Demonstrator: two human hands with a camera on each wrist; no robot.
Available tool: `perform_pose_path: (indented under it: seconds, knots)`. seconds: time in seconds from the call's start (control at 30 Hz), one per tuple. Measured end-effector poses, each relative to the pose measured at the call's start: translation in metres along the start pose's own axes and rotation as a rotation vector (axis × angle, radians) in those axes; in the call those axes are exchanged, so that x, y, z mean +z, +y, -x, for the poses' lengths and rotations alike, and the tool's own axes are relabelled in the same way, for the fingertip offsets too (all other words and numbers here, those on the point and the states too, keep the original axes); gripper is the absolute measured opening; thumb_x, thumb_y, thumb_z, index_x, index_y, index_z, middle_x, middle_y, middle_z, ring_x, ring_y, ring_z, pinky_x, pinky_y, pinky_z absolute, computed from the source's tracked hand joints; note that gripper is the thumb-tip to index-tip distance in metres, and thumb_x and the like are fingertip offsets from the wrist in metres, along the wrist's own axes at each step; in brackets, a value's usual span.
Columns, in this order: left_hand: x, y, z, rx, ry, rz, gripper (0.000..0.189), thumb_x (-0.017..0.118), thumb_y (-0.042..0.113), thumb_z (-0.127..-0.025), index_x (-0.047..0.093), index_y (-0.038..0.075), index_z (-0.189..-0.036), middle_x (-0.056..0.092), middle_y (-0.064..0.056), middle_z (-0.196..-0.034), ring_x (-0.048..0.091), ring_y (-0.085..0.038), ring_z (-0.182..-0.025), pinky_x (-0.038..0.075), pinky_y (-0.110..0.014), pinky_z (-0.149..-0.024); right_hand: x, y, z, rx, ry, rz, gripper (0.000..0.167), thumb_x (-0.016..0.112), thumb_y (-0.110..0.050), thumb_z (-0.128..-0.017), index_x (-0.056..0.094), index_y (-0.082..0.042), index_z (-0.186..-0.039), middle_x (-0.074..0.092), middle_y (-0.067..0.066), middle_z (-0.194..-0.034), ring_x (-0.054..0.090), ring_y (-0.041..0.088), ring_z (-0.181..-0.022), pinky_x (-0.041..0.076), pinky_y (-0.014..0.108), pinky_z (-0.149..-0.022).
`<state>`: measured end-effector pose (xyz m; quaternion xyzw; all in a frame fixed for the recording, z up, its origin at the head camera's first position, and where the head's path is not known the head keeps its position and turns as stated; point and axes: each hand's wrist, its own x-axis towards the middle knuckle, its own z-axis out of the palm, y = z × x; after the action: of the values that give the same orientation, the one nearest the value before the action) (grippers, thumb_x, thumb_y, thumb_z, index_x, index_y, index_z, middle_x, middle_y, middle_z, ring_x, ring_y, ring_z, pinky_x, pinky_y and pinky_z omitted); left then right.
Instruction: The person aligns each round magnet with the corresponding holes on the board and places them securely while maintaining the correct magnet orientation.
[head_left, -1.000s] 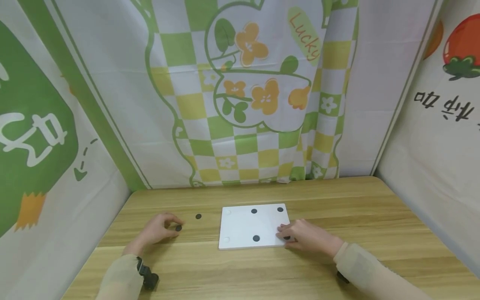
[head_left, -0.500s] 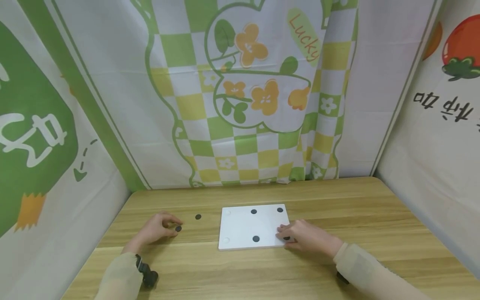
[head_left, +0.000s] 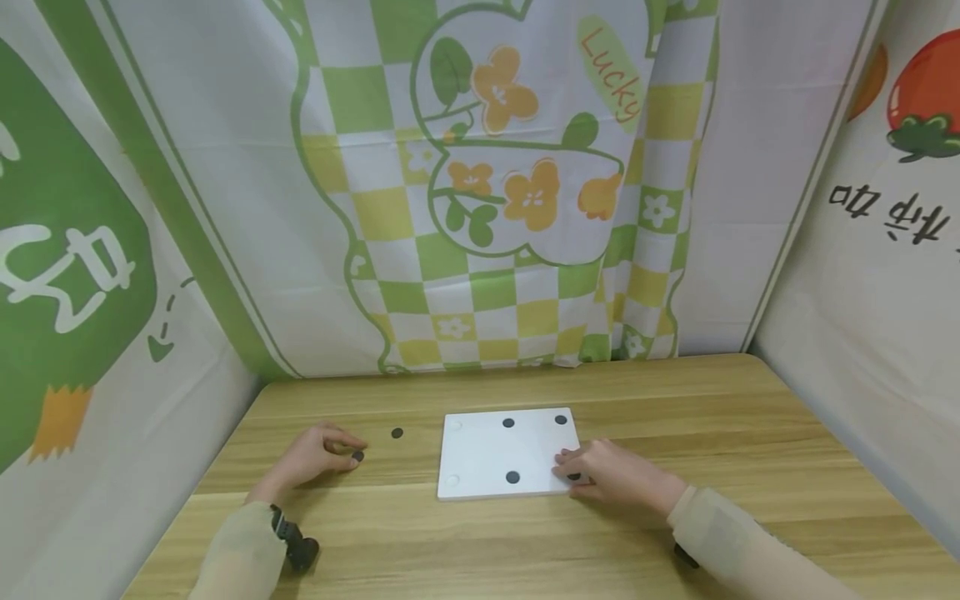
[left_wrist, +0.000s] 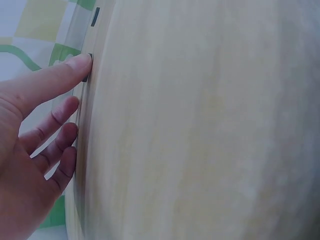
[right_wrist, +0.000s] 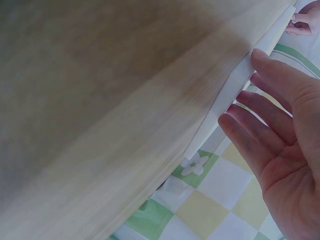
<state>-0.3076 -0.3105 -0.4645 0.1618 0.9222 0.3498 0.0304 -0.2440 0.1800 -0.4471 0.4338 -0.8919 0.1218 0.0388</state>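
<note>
On the table, my left hand (head_left: 311, 457) curves around a small black disc (head_left: 358, 456). Its thumb (left_wrist: 80, 65) overlaps the disc in both the head and left wrist views, with the index fingertip close by. A second black disc (head_left: 397, 432) lies flat beyond it. My right hand (head_left: 611, 473) rests at the near right corner of a white rectangular board (head_left: 476, 450), fingers touching its top and edge. A black disc (head_left: 573, 476) there is partly covered by that hand. More black discs (head_left: 513, 477) sit on the board.
Two pale round spots (head_left: 453, 481) mark the board's left corners. The wooden table (head_left: 480, 550) ends at a back wall hung with a checkered cloth (head_left: 487, 292). Printed cloth walls (head_left: 862, 350) stand at both sides.
My left thumb has shifted slightly onto the disc, covering part of it. The right hand and the board stay where they were.
</note>
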Motion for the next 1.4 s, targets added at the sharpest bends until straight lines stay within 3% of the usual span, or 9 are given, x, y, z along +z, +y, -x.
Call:
perform_pose_path:
  seconds: [0.47,0.83,1.4]
  knots:
    - [0.0029,-0.0026,-0.0017,-0.002,0.036,-0.002,0.027,0.081,0.021,-0.072,0.075,0.013,-0.098,0.061,-0.008,-0.104,0.047,-0.017,-0.079,0.039,-0.027,-0.066,-0.0016,-0.0005,0.0005,0.026,-0.017,-0.021,0.031,0.071,-0.021,-0.084,0.069,-0.01,-0.113,0.065,0.011,-0.12,0.063,0.021,-0.111,0.054,0.032,-0.092]
    - [0.0049,-0.0006,-0.0015,-0.057,0.051,-0.006,0.024,0.081,0.02,-0.072,0.074,0.013,-0.093,0.063,-0.008,-0.106,0.048,-0.017,-0.08,0.039,-0.027,-0.067,-0.0002,0.0007,0.0001,0.004,-0.005,-0.003,0.031,0.072,-0.019,-0.083,0.069,-0.009,-0.112,0.066,0.013,-0.118,0.065,0.023,-0.109,0.055,0.033,-0.09]
    - [0.0043,0.0033,-0.0004,-0.058,0.054,0.023,0.026,0.082,0.018,-0.072,0.071,0.009,-0.093,0.063,-0.008,-0.1,0.048,-0.017,-0.079,0.04,-0.026,-0.067,0.002,0.0015,0.0006,0.008,-0.001,-0.003,0.031,0.072,-0.02,-0.083,0.069,-0.01,-0.112,0.066,0.012,-0.118,0.064,0.022,-0.11,0.055,0.032,-0.09]
